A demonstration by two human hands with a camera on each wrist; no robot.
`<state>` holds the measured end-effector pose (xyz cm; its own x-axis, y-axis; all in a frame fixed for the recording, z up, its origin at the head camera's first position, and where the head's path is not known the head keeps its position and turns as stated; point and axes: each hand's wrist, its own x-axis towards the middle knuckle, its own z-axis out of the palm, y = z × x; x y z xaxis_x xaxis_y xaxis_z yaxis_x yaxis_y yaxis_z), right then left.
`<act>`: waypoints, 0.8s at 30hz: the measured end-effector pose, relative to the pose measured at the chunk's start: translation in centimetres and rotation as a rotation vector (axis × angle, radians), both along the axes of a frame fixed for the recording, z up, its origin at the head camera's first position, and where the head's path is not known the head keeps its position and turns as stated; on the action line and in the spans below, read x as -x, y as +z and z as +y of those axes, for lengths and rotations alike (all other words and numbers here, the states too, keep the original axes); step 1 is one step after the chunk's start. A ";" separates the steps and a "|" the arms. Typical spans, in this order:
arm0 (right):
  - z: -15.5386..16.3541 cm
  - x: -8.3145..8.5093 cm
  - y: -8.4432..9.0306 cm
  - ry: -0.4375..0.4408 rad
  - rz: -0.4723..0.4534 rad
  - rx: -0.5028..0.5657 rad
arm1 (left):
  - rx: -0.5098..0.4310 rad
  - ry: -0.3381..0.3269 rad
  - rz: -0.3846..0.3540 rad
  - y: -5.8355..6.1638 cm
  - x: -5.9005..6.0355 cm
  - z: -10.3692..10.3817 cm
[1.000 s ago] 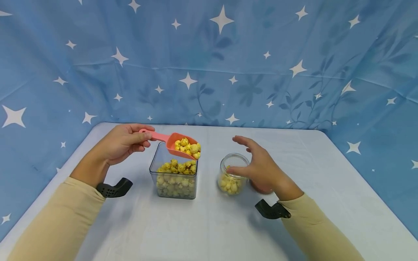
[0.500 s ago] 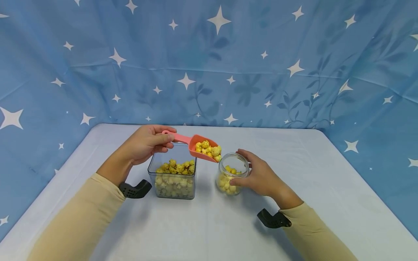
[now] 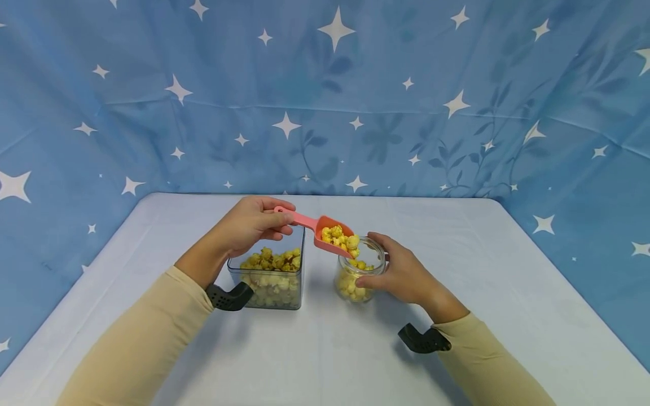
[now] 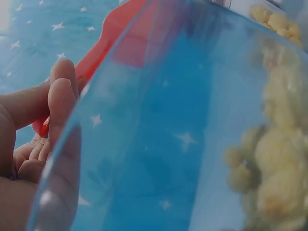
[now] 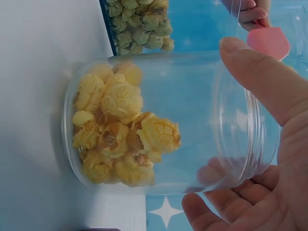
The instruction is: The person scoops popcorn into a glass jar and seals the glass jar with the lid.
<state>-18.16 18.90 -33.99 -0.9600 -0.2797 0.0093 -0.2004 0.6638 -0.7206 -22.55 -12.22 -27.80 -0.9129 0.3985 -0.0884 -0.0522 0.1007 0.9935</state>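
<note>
My left hand [image 3: 251, 223] pinches the handle of a pink scoop [image 3: 325, 232] loaded with yellow popcorn. The scoop's tip hangs tilted over the mouth of a small round glass jar [image 3: 358, 270], which is partly filled with popcorn. My right hand [image 3: 401, 270] wraps round the jar's right side; in the right wrist view thumb and fingers curl about the jar [image 5: 163, 120]. A clear square container [image 3: 271, 279] of popcorn stands left of the jar, beneath my left hand. In the left wrist view the left hand's fingers [image 4: 57, 96] grip the red handle [image 4: 101, 43] behind the container wall.
Both containers stand on a table with a pale cloth [image 3: 325, 349]. A blue star-patterned backdrop [image 3: 325, 96] closes off the back and sides. Black wrist camera mounts [image 3: 421, 341] sit on both sleeves.
My left hand carried the loaded scoop rightward from above the square container to the jar's mouth and tilted it. My right hand, open a second ago, closed round the jar.
</note>
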 end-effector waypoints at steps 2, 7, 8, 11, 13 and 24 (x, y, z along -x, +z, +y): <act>0.0 0.0 0.0 0.001 0.004 -0.003 | 0.038 0.001 0.007 0.2 0.0 0.4; 0.0 0.0 0.0 0.004 -0.005 0.009 | 0.142 -0.009 0.053 1.0 0.0 1.2; -0.1 0.1 0.0 0.006 -0.007 0.015 | 0.154 -0.015 0.064 1.1 0.0 1.3; -0.1 0.1 -0.1 0.013 -0.006 0.028 | 0.163 -0.028 0.081 1.5 0.0 1.5; 0.0 0.1 -0.1 0.019 -0.003 0.037 | 0.169 -0.032 0.084 1.6 0.1 1.6; 0.2 0.0 0.0 0.025 -0.018 0.045 | 0.205 -0.021 0.100 1.7 0.2 1.5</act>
